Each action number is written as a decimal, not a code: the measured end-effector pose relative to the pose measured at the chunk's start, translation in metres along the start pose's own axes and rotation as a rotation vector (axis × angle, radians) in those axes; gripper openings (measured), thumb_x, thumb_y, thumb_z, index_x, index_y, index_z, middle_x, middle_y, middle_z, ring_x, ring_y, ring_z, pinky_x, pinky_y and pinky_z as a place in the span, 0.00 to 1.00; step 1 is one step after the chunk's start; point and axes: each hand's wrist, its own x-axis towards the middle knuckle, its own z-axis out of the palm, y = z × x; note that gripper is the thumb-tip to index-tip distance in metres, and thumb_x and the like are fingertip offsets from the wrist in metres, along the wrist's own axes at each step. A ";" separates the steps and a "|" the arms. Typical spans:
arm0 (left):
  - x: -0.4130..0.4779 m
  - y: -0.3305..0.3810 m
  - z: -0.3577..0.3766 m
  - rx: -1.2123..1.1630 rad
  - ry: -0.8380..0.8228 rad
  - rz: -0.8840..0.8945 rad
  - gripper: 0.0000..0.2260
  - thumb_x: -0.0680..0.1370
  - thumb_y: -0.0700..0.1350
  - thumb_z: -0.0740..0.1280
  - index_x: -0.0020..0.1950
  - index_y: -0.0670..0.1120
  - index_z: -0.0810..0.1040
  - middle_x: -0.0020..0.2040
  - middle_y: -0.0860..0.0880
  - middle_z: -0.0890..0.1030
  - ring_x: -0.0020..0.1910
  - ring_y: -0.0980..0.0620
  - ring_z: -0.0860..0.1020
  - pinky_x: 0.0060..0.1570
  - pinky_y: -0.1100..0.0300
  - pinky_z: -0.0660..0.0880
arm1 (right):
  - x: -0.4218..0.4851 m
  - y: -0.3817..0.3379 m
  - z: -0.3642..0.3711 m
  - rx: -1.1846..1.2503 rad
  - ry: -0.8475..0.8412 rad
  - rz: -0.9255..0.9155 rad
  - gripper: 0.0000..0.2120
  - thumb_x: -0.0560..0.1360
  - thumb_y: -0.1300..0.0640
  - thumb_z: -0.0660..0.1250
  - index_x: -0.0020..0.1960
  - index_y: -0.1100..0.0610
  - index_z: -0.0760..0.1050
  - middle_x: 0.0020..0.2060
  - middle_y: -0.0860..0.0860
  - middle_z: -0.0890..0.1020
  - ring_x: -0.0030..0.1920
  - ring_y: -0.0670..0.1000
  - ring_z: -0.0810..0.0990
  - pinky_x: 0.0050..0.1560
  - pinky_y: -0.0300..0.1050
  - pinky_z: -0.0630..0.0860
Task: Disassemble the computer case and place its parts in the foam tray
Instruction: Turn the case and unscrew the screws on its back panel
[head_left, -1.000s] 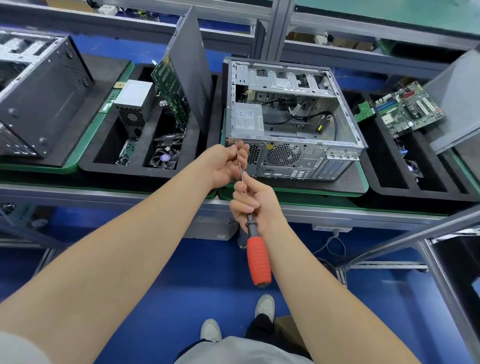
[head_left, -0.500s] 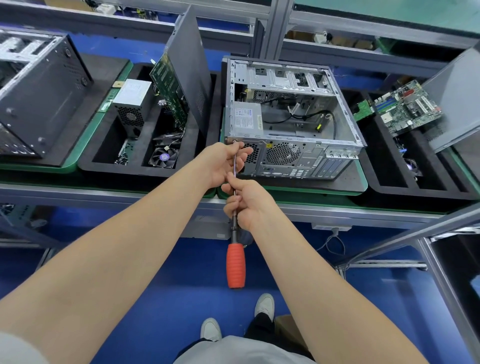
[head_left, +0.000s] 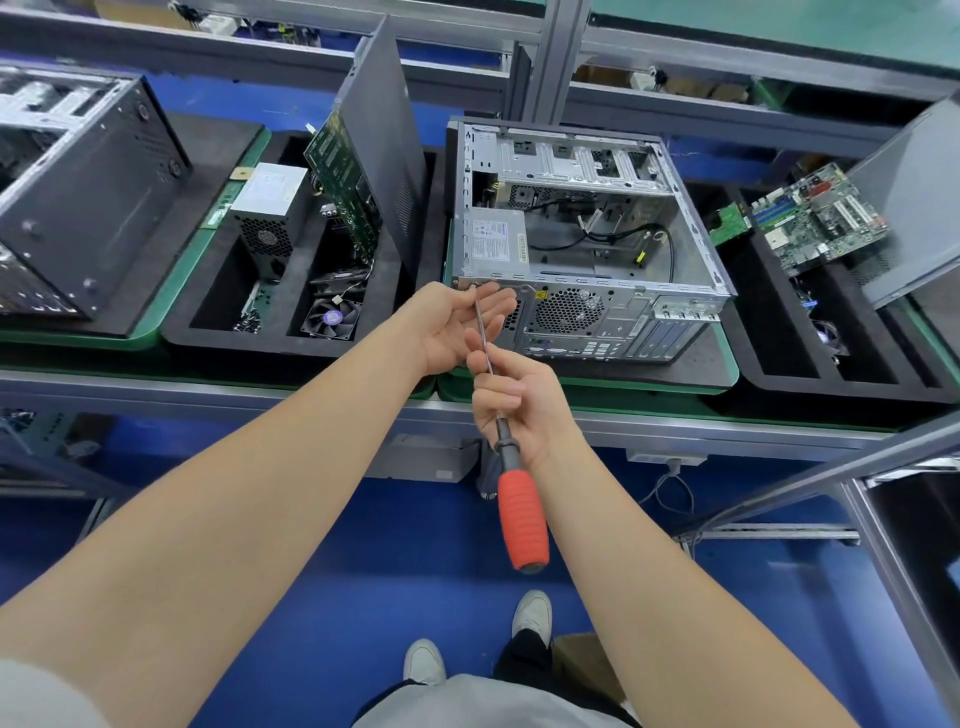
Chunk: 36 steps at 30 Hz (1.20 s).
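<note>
Left hand (head_left: 457, 327) opened; screwdriver (head_left: 521, 514) tip at case (head_left: 587, 171) corner edge.

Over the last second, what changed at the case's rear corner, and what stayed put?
The left hand opened: its fingers, earlier curled round the tip of the screwdriver, now lie straight, palm up, beneath the shaft. The orange handle swung left, then back right. The right hand keeps its grip on the shaft, the tip stays at the rear corner of the computer case, and the case has not moved.
</note>
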 end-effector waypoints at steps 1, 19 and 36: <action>0.000 0.000 -0.001 -0.003 0.018 0.005 0.09 0.85 0.37 0.59 0.62 0.38 0.77 0.55 0.41 0.86 0.45 0.47 0.87 0.39 0.59 0.83 | 0.001 0.001 0.000 -0.033 0.031 -0.020 0.11 0.87 0.60 0.57 0.56 0.63 0.77 0.33 0.54 0.78 0.18 0.41 0.65 0.16 0.31 0.63; 0.005 -0.007 0.000 -0.045 0.106 0.055 0.12 0.84 0.41 0.65 0.65 0.38 0.78 0.48 0.45 0.87 0.44 0.50 0.87 0.38 0.61 0.82 | 0.010 0.009 -0.003 -0.239 0.233 -0.022 0.02 0.83 0.62 0.68 0.54 0.60 0.78 0.35 0.54 0.84 0.22 0.41 0.69 0.20 0.31 0.67; 0.001 -0.003 -0.002 0.046 0.066 0.063 0.11 0.84 0.38 0.64 0.66 0.37 0.76 0.47 0.44 0.87 0.39 0.53 0.86 0.31 0.63 0.80 | 0.003 0.009 -0.006 -0.199 0.094 -0.052 0.09 0.86 0.57 0.62 0.55 0.62 0.77 0.35 0.55 0.82 0.26 0.43 0.75 0.25 0.32 0.73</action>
